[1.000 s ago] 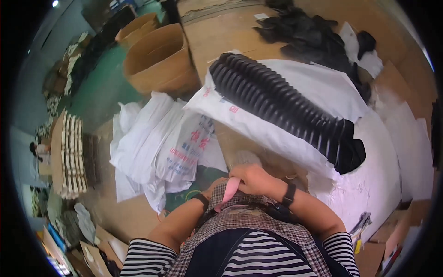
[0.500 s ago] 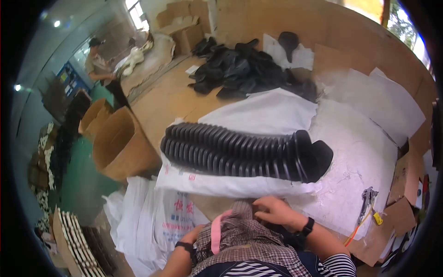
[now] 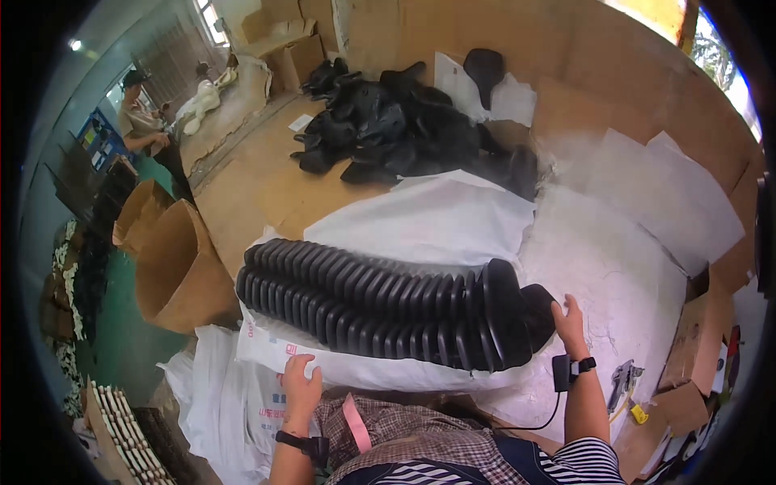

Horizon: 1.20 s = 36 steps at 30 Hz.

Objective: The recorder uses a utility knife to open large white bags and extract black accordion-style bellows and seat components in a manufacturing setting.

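Black saddle-shaped pieces (image 3: 356, 299) stand nested in a long double row on a white woven sack (image 3: 388, 368) in front of me. At the row's right end, a piece (image 3: 537, 315) leans outward with its broad face turned aside. My right hand (image 3: 571, 327) is raised beside that end, fingers apart, its tips close to the black surface; whether they touch it I cannot tell. My left hand (image 3: 301, 384) is at the sack's near edge, below the row's left part, with fingers spread and slightly bent and nothing in it.
Loose black pieces (image 3: 404, 121) lie heaped at the back. Tall open cardboard boxes (image 3: 182, 267) stand at left. On the right are a metal hand tool (image 3: 621, 386), yellow tape measure (image 3: 638, 414) and cardboard flaps (image 3: 679, 416). A person (image 3: 145, 129) stands at far left.
Both my hands have moved from my apron out toward the black row, the right to its right end, the left to the sack edge. The view has shifted, with the row now lower and nearer.
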### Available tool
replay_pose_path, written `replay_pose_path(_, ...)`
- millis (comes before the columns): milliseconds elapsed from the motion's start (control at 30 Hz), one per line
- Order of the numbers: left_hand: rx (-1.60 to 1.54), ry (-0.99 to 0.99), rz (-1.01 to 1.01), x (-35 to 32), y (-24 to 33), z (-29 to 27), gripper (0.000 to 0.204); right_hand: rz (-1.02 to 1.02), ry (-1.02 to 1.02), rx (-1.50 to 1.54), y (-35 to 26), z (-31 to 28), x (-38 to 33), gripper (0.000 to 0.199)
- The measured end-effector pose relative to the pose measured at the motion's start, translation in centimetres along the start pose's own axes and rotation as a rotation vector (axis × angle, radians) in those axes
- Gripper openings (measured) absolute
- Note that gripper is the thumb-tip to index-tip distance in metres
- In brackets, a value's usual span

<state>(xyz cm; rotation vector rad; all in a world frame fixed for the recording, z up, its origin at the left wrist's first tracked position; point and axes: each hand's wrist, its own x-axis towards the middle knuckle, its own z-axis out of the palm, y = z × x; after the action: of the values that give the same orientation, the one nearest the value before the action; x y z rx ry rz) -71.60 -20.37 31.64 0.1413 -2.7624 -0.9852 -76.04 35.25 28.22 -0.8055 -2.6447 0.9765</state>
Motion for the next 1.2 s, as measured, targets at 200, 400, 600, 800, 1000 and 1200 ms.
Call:
replay_pose_path(200, 0.012, -0.232, -0.190, 0.7, -4.0, -3.3, 0.026, 0.066, -0.349, 0.365, -2.5, 1.6, -2.1, 0.035)
replay_pose_path(400, 0.001, 0.000, -0.326, 7.1, -7.8, -15.5, 0.020, 0.093, -0.380, 0.316, -1.8, -1.1, -2.6, 0.049)
replay_pose_path(600, -0.648, 0.386, -0.256, 15.3, -3.1, -29.6, 0.016, 0.042, -0.517, 0.404, -4.8, 1.1, -3.7, 0.035)
replay_pose_path(800, -0.732, -0.284, -0.196, 15.8, -1.0, -10.4, 0.010, -0.010, -0.352, 0.172, -4.6, 3.5, -6.1, 0.037)
replay_pose_path(1000, -0.515, -0.427, -0.487, 10.2, 0.6, 10.7, 0.047, 0.206, -0.748, 0.485, -2.7, 3.9, -7.3, 0.056)
replay_pose_path(1200, -0.064, -0.374, -0.448, 11.0, 3.7, 15.3, 0.078, 0.524, -0.743, 1.089, 0.5, 7.2, -4.0, 0.051)
